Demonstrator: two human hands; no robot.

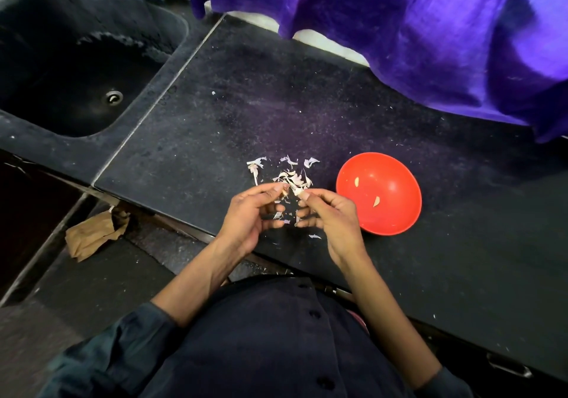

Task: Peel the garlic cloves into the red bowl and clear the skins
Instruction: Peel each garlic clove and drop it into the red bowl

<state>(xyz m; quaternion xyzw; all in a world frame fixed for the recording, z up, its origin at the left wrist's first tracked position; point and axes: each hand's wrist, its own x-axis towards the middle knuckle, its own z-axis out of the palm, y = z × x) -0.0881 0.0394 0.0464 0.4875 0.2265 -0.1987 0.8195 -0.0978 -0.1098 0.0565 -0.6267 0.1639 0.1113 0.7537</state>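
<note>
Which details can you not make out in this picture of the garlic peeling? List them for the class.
- Head view: what the left hand and right hand pinch; fingertips cover it.
- Skins on the counter: too small to count.
- Sink: far side cut off by the frame edge.

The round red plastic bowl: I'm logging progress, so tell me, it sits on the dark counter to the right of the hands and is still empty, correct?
Not quite. The round red plastic bowl does sit on the dark speckled counter to the right of the hands, but it is not empty: the head view shows two pale peeled garlic cloves lying inside it.
</note>
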